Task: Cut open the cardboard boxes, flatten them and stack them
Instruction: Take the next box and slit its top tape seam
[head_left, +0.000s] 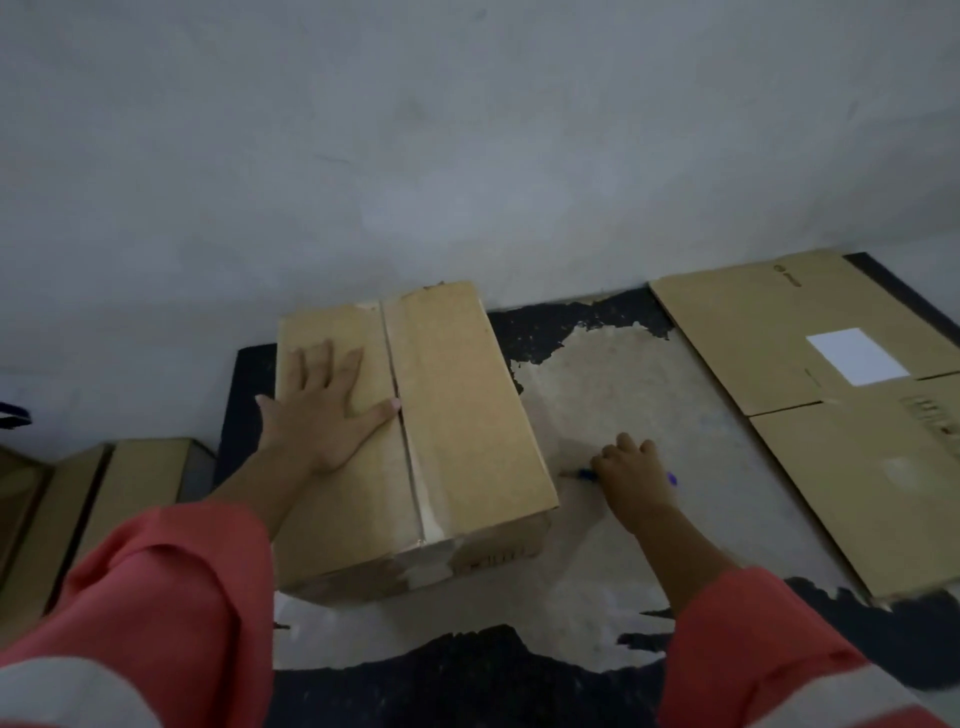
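A closed cardboard box is being kept upright on the worn worktop, near its left and far edge, just in front of a grey wall. Its two top flaps are being seen meeting along a centre seam that runs away from the camera. The left hand is being pressed flat on the left flap, its grip spread wide with the fingers splayed and the thumb tip lying at the seam; nothing is being held in it. To the right of the box, the right hand is being lowered onto the bare worktop, its grip curled narrow around a blue cutter, whose tip is being pointed toward the box while a blue end is showing past the hand on the other side. The cutter is being kept apart from the box. At the far right, flattened cardboard bearing a white label is being left lying flat on the worktop. At the left edge, another cardboard box is being seen lower down. Both forearms are being covered by pink sleeves.
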